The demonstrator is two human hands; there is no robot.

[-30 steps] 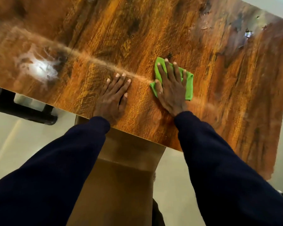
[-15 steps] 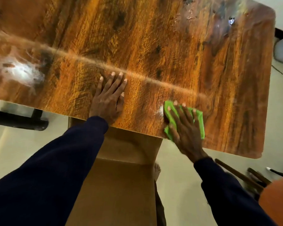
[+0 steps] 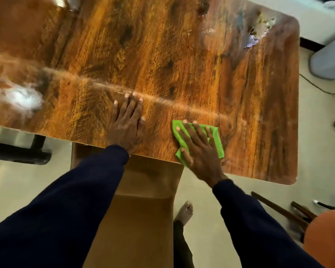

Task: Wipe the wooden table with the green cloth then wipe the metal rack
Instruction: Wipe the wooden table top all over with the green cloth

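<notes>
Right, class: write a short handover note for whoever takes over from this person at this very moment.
Left hand: flat on the wooden table, fingers straight, holding nothing.
Right hand: presses the green cloth flat by the table's near edge.
Done: table wiping under way; how much is covered cannot be told.
Left: finish the table, then wipe the metal rack, which is not in view.

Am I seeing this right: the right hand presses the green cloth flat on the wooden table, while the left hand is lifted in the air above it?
Not quite. The head view shows the left hand resting flat on the wooden table, not lifted. The right hand does press the green cloth flat on it.
</notes>
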